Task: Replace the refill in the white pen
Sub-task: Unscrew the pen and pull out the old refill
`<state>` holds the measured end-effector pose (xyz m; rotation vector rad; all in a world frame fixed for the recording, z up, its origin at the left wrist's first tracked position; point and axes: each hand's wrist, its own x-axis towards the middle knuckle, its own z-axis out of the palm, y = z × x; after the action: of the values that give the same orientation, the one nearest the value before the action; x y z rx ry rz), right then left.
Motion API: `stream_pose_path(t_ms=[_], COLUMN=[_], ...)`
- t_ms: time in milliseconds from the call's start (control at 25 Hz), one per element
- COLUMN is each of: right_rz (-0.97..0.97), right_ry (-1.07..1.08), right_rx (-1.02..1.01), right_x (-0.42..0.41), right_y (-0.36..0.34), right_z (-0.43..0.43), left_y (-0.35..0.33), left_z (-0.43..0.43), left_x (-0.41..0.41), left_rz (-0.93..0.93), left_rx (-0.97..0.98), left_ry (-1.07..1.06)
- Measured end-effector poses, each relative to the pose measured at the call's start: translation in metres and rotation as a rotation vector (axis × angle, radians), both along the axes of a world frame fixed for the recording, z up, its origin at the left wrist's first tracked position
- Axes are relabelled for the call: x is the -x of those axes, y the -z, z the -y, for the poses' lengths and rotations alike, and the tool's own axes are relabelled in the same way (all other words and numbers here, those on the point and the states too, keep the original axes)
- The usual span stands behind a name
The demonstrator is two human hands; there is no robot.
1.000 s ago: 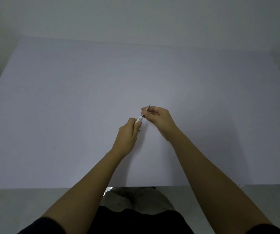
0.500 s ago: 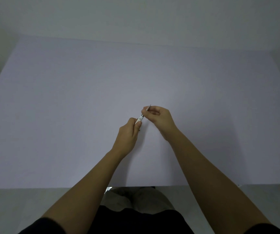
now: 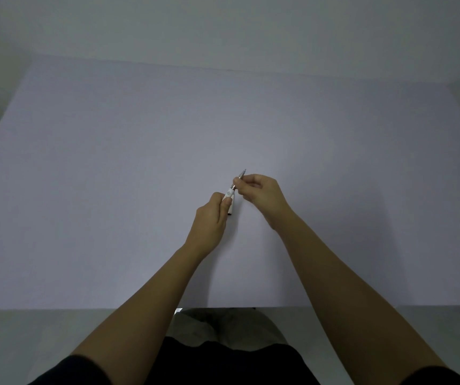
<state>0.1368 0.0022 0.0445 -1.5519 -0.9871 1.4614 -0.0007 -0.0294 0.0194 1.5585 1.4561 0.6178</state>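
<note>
Both my hands hold the white pen [image 3: 229,193] above the middle of the table, tilted with its tip up and to the right. My left hand [image 3: 211,221] is closed around the white barrel; its lower dark end pokes out under my fingers. My right hand [image 3: 259,191] pinches the silver tip section [image 3: 242,173], whose metal point sticks out above my fingertips. A short stretch of pen shows between the two hands. Whether the tip section is joined to the barrel I cannot tell.
A wide pale lavender table [image 3: 112,176] fills the view, with a pale wall behind its far edge. The near edge runs just above my lap [image 3: 223,329]. Floor shows at the far left.
My hands have hardly moved. The gap between them on the pen looks slightly wider, with a bit more of the white barrel showing.
</note>
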Motion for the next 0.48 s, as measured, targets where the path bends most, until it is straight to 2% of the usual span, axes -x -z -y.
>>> stream_pose_path(t_ms=[280,480], right_rz=[-0.122,-0.071], right_ry=[-0.075,0.045], right_rx=[0.04,-0.001], right_x=[0.004,0.003], right_y=[-0.001,0.001], right_z=[-0.005,-0.012], left_y=[0.001,0.002], left_z=[-0.004,-0.008], left_x=[0.0,0.0], left_rz=[0.001,0.005], left_rx=[0.021,0.03], left_ry=[-0.01,-0.008])
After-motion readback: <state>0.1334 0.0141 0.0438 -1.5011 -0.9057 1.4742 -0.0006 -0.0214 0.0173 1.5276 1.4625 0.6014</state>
